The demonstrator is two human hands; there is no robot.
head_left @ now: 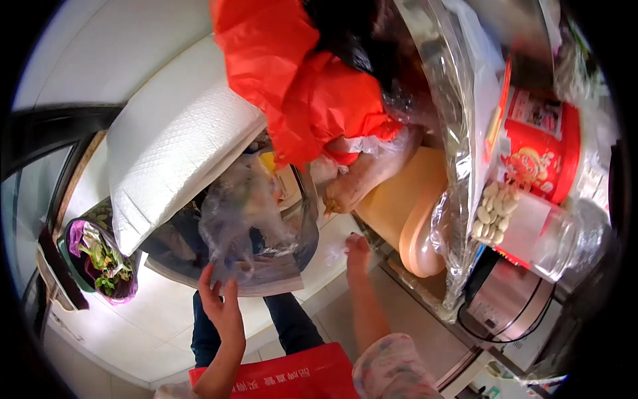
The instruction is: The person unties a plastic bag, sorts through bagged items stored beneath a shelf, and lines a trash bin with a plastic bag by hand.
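Red printed cloth [282,374]: nearest my camera, spread across the wearer's front, with the dark trousers [292,324] beyond it.
Left hand [224,312]: I see the fingers parted and gently curved, nothing visibly clamped between them, the tips at the lower edge of the clear plastic.
Clear plastic bag [229,216]: crumpled, lying over and partly inside the open container [267,287]; its contents are too blurred for me to name.
Right hand [357,255]: loosely curled, apart from the bag, over the pale floor; a whitish patch shows by the fingertips, but I can't tell whether anything is held.
Bag handling: I would gather a broad fold between thumb and fingers rather than pinch one thin layer, since film this flimsy could slip or tear.
Container rim: I'd judge it wise to lift the plastic clear of this edge, where it might snag, and let the right hand steady the other side.
Red plastic bag [279,86]: beyond the container, close to the pale tapered item [362,176]; I'd keep the wrists low to avoid brushing either.
White quilted sheet [186,126]: overhanging the container's left side, so I'd work from the near edge.
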